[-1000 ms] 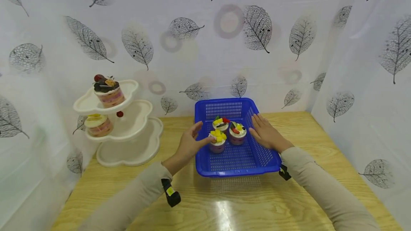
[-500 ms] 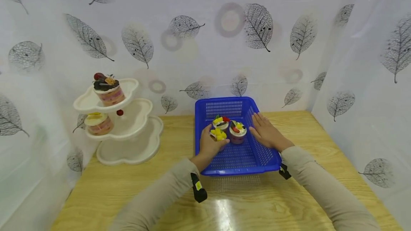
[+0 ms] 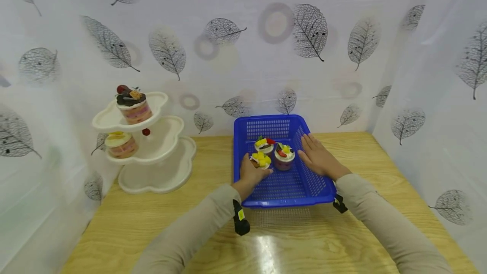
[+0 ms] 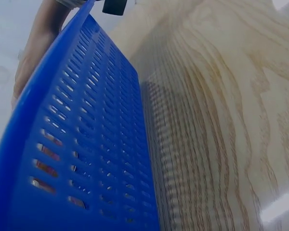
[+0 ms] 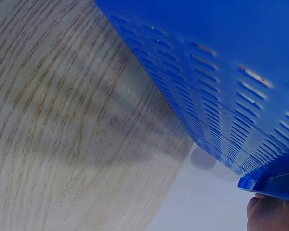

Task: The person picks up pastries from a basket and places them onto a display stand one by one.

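My left hand (image 3: 252,176) grips a dessert cup topped with yellow mango cubes (image 3: 261,160), thumb on its near side and fingers around its left. The cup is inside a blue plastic basket (image 3: 287,202), its lower part hidden by the hand. Against the basket's right rim lies my right hand (image 3: 317,155), fingers straight and pointing away from me. Two other dessert cups share the basket: one with strawberry and a green leaf (image 3: 264,145) behind, one with strawberry and blueberry (image 3: 284,157) to the right. In the left wrist view the perforated basket wall (image 4: 86,120) hides the cups.
To the left stands a white three-tier stand (image 3: 163,185). A chocolate-topped dessert cup (image 3: 135,111) sits on its top tier, a yellow-topped dessert cup (image 3: 121,146) on the middle one. Everything rests on a wooden table (image 3: 205,240), with a leaf-print curtain (image 3: 243,67) behind.
My left hand has moved right and inward over the basket and has closed around the mango cup. The right hand has stayed at the rim. The head view has shifted slightly.
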`<state>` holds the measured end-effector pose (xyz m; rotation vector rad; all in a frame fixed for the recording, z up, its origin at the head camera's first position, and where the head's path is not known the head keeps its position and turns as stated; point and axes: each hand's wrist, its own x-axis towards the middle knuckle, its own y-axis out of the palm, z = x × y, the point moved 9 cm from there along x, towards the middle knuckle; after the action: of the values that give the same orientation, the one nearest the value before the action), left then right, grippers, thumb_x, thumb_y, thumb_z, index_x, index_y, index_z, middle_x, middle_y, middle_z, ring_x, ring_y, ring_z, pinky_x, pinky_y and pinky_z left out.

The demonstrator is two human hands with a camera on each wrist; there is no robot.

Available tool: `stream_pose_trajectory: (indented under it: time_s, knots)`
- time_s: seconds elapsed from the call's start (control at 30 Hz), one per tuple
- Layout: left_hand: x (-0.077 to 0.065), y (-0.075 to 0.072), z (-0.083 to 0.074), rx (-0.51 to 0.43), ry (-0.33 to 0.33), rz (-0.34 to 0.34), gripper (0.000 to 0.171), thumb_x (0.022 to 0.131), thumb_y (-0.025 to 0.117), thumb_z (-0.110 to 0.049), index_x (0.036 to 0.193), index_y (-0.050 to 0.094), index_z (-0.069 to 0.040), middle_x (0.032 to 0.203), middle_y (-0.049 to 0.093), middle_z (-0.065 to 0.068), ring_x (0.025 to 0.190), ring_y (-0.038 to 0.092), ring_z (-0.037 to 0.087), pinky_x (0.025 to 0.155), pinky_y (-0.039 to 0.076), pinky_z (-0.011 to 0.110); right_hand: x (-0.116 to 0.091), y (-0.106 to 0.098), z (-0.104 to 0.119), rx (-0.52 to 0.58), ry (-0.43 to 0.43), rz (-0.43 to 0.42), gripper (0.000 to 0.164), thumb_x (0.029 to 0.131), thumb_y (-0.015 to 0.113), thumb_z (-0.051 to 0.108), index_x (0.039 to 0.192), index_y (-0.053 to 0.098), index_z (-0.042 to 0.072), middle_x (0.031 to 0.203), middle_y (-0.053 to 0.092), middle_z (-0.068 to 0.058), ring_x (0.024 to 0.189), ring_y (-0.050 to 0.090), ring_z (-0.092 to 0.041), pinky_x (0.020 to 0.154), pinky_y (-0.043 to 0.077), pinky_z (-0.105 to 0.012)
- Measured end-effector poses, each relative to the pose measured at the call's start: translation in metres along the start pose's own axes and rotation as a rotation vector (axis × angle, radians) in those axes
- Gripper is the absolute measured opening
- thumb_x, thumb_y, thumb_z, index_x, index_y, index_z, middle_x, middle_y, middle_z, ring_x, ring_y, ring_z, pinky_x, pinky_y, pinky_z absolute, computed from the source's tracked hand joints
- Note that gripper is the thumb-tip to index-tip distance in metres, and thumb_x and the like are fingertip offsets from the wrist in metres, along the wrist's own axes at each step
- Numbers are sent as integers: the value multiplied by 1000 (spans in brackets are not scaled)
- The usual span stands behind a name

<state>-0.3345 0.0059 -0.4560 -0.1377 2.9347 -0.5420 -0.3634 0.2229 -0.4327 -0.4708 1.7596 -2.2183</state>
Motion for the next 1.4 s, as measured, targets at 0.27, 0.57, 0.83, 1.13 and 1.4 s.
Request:
stream_pose_trajectory:
  time_s: [0.27, 0.57, 0.83, 1.13, 1.4]
  knots:
    - [3, 5, 1, 153, 19, 1, 94, 64, 87, -4, 142, 35, 6, 133, 50, 26, 127, 46, 38, 110, 35, 43, -1, 0, 1, 8, 3, 10, 61, 105, 28, 30, 145, 18, -15, 153, 13, -32, 142, 7, -47, 116, 9, -56]
    - [3, 14, 0, 250, 55, 55, 84, 60, 89, -3, 135, 50, 0, 128, 58, 19, 121, 52, 35, 105, 41, 42, -2, -1, 3, 10, 3, 1, 61, 105, 29, 30, 145, 19, -15, 153, 15, -32, 142, 8, -48, 116, 10, -56]
    - [7, 18, 3, 243, 29, 60, 82, 58, 90, -1, 132, 54, -4, 123, 53, 20, 119, 52, 34, 106, 41, 41, -1, 1, 2, 9, 7, 2, 62, 105, 29, 31, 145, 18, -15, 153, 14, -32, 142, 8, -47, 116, 9, -56]
    - [7, 19, 1, 210, 12, 62, 73, 57, 90, -1, 123, 57, -2, 120, 58, 17, 116, 54, 32, 104, 42, 40, -1, -1, 1, 0, 12, 8, 61, 105, 29, 30, 145, 17, -15, 153, 13, -32, 142, 8, -47, 116, 9, -56]
    - [6, 21, 2, 190, 24, 83, 72, 56, 91, -3, 120, 56, -2, 118, 62, 14, 113, 56, 29, 101, 45, 39, -1, 0, 3, 4, 7, 1, 61, 105, 30, 29, 145, 18, -15, 153, 14, -32, 142, 8, -48, 116, 9, -56]
